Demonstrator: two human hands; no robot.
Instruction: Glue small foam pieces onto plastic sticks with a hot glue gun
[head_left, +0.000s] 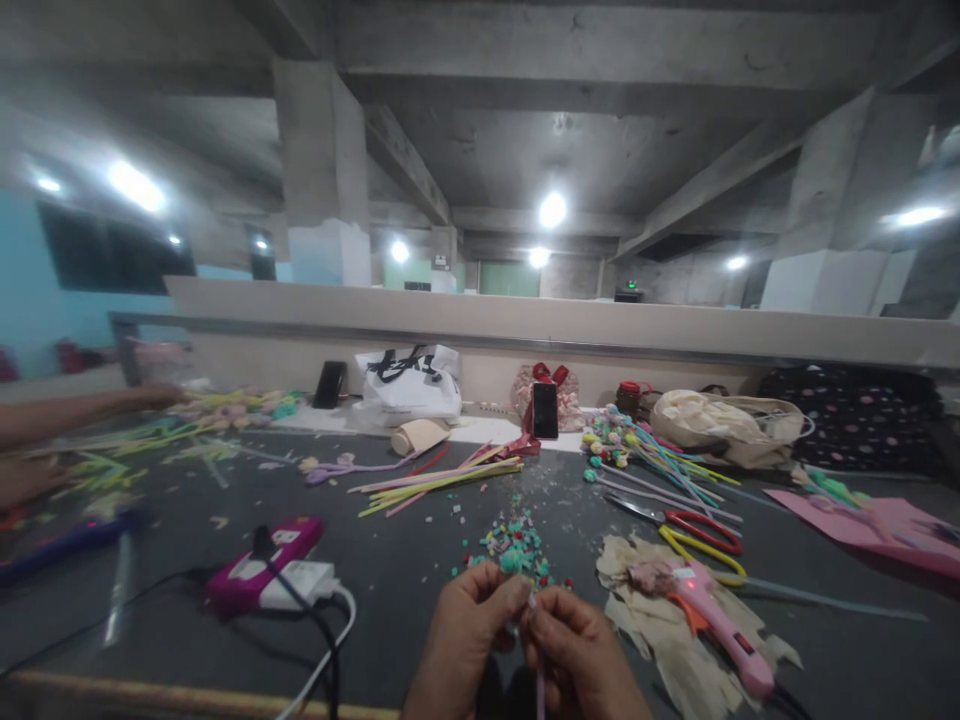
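Close together at the bottom centre are my left hand [476, 625] and my right hand [574, 645], fingertips pinched and nearly touching. Between them a thin pale pink stem [540, 690] hangs downward, held by my right fingers. My left thumb and forefinger press together beside a small teal flower piece [514, 560]; whether they grip it is hidden. Just beyond the fingertips lie scattered teal, red and white bits [510, 530] on the dark table [405, 570].
Right: pink glue gun [720, 620] on crumpled cloth, scissors [701, 530], finished flower stems [615, 440]. Left: magenta power strip [270, 560] with cables. Ahead: yellow and pink stems [442, 485], a phone [544, 411], a white bag [412, 385]. Another person's arm [82, 412] reaches in at far left.
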